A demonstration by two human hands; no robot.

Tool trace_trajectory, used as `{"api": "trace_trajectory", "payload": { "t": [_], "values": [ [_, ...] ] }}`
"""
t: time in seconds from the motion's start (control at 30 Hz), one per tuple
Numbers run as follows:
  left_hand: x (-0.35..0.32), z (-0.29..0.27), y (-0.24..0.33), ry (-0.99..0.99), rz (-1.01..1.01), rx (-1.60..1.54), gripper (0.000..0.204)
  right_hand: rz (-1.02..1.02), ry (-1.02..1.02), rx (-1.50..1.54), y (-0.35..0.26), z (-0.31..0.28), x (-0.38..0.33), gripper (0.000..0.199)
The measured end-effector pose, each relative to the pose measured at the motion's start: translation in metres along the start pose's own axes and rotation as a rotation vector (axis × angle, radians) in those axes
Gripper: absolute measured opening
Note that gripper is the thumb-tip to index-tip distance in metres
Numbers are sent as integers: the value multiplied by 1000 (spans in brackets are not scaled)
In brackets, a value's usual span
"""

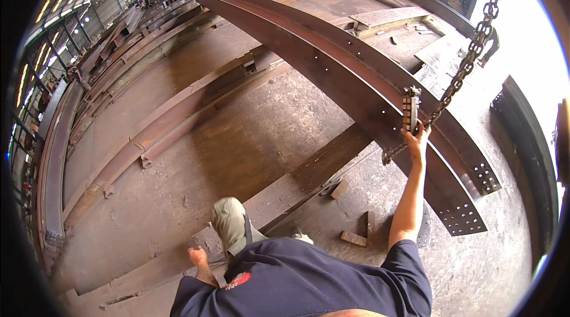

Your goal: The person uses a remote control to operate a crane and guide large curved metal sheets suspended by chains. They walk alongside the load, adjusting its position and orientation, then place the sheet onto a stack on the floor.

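A heavy steel chain (pixel 466 70) comes down from the upper right to the long brown steel beam (pixel 356 88). My right arm is stretched forward, and my right hand (pixel 417 139) is closed round the chain beside the beam's upper edge. Just above these fingers stands a ribbed, block-like metal piece (pixel 410 109); how it joins the chain is hidden. Beyond the hand, the chain's lower end (pixel 392 154) lies against the beam's near side. My left hand (pixel 199 256) hangs low beside my bent knee, fingers curled with nothing visible in them.
Bolt holes dot the beam's near end (pixel 460 219). A flat steel support (pixel 309 168) runs beneath it, with small metal blocks (pixel 354 238) on the floor. Long rusty beams (pixel 154 127) lie to the left. A dark curved-looking beam (pixel 525 157) stands at the right.
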State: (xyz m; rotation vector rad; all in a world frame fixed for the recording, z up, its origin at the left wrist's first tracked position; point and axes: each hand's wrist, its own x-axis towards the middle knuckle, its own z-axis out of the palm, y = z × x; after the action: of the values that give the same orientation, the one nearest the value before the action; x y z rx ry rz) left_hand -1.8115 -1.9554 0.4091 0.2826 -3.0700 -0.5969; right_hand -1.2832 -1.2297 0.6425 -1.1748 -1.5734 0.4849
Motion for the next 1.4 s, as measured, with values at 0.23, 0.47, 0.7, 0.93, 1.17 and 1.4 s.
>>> {"api": "trace_trajectory", "payload": {
  "t": [0.23, 0.47, 0.7, 0.93, 1.17, 1.4],
  "values": [
    [34, 36, 47, -360, 108, -42, 51, 163, -93, 250, -16, 69, 47, 65],
    [62, 62, 245, -659, 439, -23, 56, 111, -69, 169, -36, 119, 83, 67],
    [171, 159, 356, -937, 533, 42, 62, 90, -83, 249, -26, 184, 83, 72],
    [270, 256, 477, -1018, 633, 91, 61, 262, 67, 440, -104, 244, 45, 66],
    [368, 230, 588, -1099, 566, -260, 52, 304, 308, -86, -103, 347, 74, 68],
    [454, 240, 510, -996, 349, -116, 46, 276, 366, -246, -82, 432, 140, 75]
  ]
}}
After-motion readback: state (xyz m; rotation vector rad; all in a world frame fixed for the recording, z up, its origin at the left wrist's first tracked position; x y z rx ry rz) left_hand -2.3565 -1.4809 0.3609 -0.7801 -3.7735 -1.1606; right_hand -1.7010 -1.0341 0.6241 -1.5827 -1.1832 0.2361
